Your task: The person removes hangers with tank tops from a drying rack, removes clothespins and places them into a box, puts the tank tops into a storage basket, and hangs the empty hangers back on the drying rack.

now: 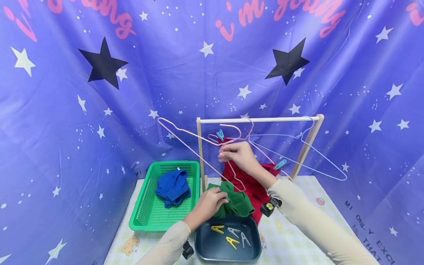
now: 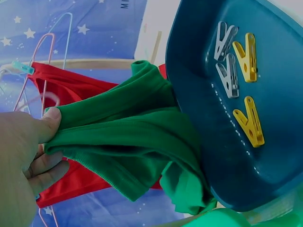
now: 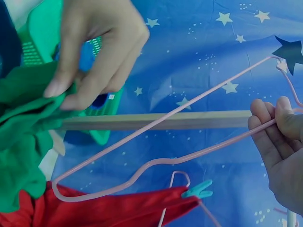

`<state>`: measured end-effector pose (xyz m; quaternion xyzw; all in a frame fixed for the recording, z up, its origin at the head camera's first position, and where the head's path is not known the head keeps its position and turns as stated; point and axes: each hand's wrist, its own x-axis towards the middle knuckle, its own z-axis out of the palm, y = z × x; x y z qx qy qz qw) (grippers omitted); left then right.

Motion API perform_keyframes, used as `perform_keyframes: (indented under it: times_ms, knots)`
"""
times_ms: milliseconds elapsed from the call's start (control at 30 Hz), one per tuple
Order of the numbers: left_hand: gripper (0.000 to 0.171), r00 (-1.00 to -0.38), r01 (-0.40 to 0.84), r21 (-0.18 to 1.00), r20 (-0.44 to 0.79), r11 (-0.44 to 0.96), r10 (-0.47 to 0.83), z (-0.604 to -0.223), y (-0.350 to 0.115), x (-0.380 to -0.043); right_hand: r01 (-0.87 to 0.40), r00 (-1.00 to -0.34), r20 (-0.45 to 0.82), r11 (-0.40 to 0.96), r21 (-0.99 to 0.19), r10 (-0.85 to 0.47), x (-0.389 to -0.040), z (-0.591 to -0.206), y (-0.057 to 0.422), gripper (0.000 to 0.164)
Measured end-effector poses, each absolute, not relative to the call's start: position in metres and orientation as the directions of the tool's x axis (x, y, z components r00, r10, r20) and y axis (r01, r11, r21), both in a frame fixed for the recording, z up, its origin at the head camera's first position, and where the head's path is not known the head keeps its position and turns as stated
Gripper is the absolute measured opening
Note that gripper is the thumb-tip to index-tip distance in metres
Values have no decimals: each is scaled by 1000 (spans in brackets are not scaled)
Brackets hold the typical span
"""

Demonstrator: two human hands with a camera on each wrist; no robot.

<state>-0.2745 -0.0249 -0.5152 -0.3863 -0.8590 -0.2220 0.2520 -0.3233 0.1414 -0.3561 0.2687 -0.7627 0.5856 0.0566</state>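
Observation:
Near its hook, my right hand [image 1: 239,156] pinches a pink wire hanger [image 1: 195,149], which is held up in front of the rack. Below it, my left hand [image 1: 207,203] grips the edge of a green cloth garment [image 1: 236,200]; in the left wrist view thumb and fingers pinch its hem [image 2: 71,113]. One end of the hanger reaches down close to the green cloth in the head view. Behind both hands hangs a red garment [image 1: 258,187], clipped by blue clothespins [image 1: 280,164] to another pink hanger on the rack.
A small rack with a white bar [image 1: 261,120] also carries a blue hanger [image 1: 326,156]. At left, a green basket [image 1: 139,213] contains a blue garment [image 1: 173,187]. In front, a dark tray [image 1: 228,255] holds yellow and grey clothespins [image 1: 232,241].

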Motion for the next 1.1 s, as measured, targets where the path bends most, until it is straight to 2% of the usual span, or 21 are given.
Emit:
perform_keyframes:
  times_ms: [200, 300, 533, 833, 1100]
  knots:
    - [8, -604, 757, 211, 588, 619, 538, -515, -30, -276, -442, -862, 335, 241, -864, -380, -320, -368, 161, 17]
    - [7, -638, 736, 253, 571, 628, 517, -514, -32, -277, -416, -874, 293, 285, -863, -388, -319, -373, 169, 17]
    - [6, -755, 650, 462, 487, 604, 439, -503, -37, -280, -406, -881, 250, 369, -836, -402, -318, -389, 183, 17]
    - [5, -811, 584, 632, 473, 509, 344, -475, -48, -290, -380, -889, 192, 436, -816, -415, -316, -412, 197, 14]
    - [7, -887, 457, 795, 376, 400, 267, -441, -61, -297, -367, -898, 187, 443, -818, -399, -319, -423, 208, 7]
